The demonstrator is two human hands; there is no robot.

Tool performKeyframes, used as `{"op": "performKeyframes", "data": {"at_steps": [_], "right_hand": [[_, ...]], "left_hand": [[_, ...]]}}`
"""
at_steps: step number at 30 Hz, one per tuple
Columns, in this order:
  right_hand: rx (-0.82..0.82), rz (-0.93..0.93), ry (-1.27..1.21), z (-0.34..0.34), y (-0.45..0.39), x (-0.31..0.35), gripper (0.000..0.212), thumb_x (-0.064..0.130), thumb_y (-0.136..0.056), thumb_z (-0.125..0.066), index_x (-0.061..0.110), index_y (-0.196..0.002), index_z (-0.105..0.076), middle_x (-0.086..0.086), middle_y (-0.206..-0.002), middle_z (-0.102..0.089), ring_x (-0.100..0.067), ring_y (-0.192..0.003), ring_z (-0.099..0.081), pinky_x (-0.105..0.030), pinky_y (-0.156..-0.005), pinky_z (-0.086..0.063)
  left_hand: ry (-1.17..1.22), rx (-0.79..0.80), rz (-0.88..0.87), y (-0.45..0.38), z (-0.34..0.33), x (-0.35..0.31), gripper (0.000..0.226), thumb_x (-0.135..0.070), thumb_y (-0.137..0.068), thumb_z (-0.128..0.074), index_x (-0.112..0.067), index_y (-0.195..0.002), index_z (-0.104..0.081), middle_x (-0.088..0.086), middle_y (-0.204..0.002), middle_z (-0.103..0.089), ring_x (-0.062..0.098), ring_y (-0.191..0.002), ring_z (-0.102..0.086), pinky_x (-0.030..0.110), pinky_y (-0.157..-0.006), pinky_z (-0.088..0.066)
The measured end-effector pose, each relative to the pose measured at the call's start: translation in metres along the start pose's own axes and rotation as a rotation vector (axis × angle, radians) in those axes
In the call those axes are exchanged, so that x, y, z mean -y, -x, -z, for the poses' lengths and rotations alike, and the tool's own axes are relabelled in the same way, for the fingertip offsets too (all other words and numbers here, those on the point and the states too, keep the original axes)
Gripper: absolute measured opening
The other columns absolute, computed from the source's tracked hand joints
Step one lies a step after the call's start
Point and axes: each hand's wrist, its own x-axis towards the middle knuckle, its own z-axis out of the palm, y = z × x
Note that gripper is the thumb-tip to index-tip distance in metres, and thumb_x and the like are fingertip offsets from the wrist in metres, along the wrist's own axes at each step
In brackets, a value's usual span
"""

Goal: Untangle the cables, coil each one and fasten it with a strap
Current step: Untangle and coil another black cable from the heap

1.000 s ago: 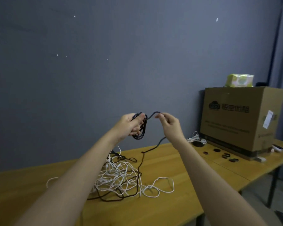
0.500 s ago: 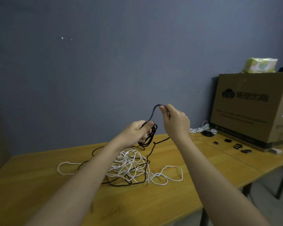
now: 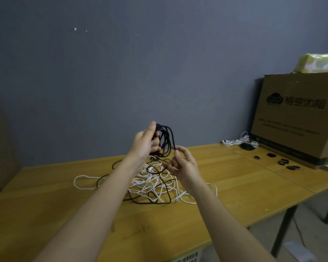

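My left hand [image 3: 144, 144] holds a bundle of black cable loops [image 3: 166, 140] upright above the table. My right hand [image 3: 184, 164] sits lower and to the right, pinching the same black cable where it leaves the coil. The rest of that black cable runs down into a tangle of white cable [image 3: 151, 183] on the wooden table [image 3: 45, 205]. Several small black straps [image 3: 283, 162] lie at the right, in front of the box. A coiled white cable [image 3: 239, 140] rests near them.
A large cardboard box [image 3: 299, 118] stands at the table's right end with a green packet [image 3: 318, 63] on top. A grey wall runs behind the table. The table's front edge and black legs [image 3: 284, 229] show at lower right.
My right hand has dropped from above the coil to below and right of it, laying another black loop on. My left hand has turned the bundle upright. The view shifted left.
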Motion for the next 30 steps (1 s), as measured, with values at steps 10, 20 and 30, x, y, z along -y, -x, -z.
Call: {"op": "performKeyframes", "data": {"at_steps": [10,20,30], "right_hand": [[0.14,0.031,0.551,-0.019,0.012,-0.035,0.048,0.018,-0.102,-0.044,0.028,-0.146,-0.029,0.008,-0.056,-0.056,-0.009,-0.054,-0.053,-0.024,-0.057,-0.041],[0.277,0.295,1.151,-0.016,0.021,-0.037,0.026,0.023,-0.104,-0.035,0.013,-0.121,-0.051,-0.002,-0.087,-0.059,-0.026,-0.072,-0.049,-0.039,-0.062,-0.037],[0.08,0.43,1.174,-0.01,0.013,-0.012,0.019,0.034,-0.097,-0.053,0.016,-0.1,-0.059,0.011,-0.062,-0.049,-0.02,-0.06,-0.044,-0.034,-0.053,-0.028]], "left_hand": [[0.226,0.07,-0.032,-0.004,-0.004,0.014,0.024,-0.013,-0.104,-0.033,-0.015,-0.08,-0.033,-0.005,-0.058,-0.037,0.006,-0.045,-0.036,0.024,-0.063,-0.032],[-0.692,0.094,-0.093,-0.011,0.028,0.033,0.025,-0.032,-0.101,-0.042,-0.008,-0.101,-0.036,0.003,-0.077,-0.061,0.02,-0.085,-0.059,0.036,-0.085,-0.04],[-1.087,0.2,-0.043,-0.008,0.038,0.038,0.036,-0.045,-0.1,-0.037,-0.01,-0.097,-0.032,0.007,-0.098,-0.048,0.028,-0.091,-0.054,0.037,-0.072,-0.037]]}}
